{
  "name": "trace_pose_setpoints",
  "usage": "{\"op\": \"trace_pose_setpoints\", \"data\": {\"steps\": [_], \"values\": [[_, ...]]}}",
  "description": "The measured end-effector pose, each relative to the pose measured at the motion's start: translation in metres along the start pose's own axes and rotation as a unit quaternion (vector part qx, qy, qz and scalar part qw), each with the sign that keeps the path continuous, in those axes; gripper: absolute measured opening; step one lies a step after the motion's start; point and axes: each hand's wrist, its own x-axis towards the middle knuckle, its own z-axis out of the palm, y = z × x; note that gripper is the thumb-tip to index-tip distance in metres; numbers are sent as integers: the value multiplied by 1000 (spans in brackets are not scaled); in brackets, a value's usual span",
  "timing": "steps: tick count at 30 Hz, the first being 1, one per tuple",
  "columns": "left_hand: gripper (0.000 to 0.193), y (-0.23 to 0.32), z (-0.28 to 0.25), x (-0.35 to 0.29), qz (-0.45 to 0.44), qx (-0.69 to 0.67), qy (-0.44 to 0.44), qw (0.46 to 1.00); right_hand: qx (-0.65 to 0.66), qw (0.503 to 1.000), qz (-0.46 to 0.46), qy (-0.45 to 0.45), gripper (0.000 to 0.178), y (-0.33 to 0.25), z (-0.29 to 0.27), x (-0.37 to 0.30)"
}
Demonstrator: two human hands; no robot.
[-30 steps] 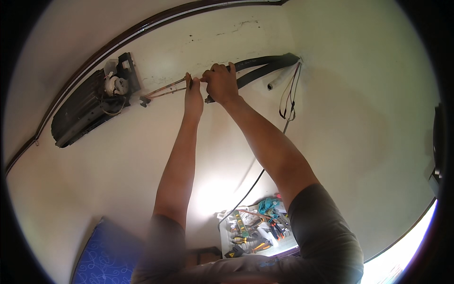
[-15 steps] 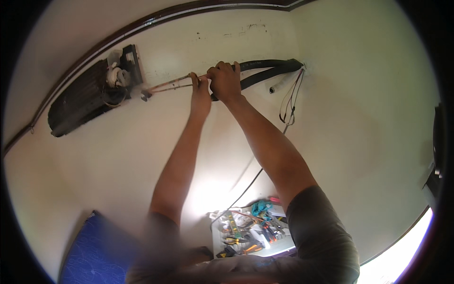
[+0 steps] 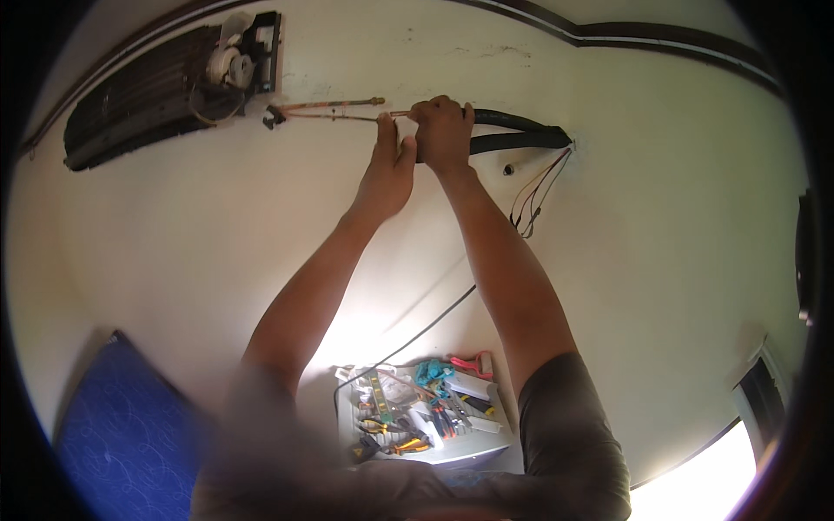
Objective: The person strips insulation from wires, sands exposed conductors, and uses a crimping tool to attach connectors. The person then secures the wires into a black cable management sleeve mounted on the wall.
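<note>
My right hand (image 3: 443, 139) is closed round the upper of two black foam-insulated pipes (image 3: 508, 120), and a short bare copper end (image 3: 400, 113) sticks out left of its fingers. Beneath that hand passes the lower black insulated pipe (image 3: 512, 141). My left hand (image 3: 388, 169) is just to the left, fingers stretched upward at the end of a thin copper tube (image 3: 334, 116), thumb apart from them. Above it, a thicker copper pipe (image 3: 339, 104) ends in a brass fitting (image 3: 377, 101). Both copper lines come from a dark air conditioner indoor unit (image 3: 148, 95) on the wall.
Loose wires (image 3: 532, 204) hang below the wall hole, beside a short pipe stub (image 3: 509, 170). A black cable (image 3: 408, 339) slants down to a white tray (image 3: 469, 451) of hand tools, with pliers and a spirit level. A blue patterned panel (image 3: 126, 425) stands lower left.
The view has shifted, bringing more of the tray into sight. My left hand's thumb and fingers have parted, and the brass fitting now shows clear of the hand. My right hand keeps its grip.
</note>
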Motion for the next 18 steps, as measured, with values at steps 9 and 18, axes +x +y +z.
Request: {"op": "trace_pose_setpoints", "data": {"steps": [9, 18], "values": [[44, -146, -44, -262, -190, -199, 168, 947, 53, 995, -70, -48, 23, 7, -24, 3], [36, -227, -31, -479, -367, -60, 46, 927, -5, 963, -73, -259, 67, -31, -51, 3]]}}
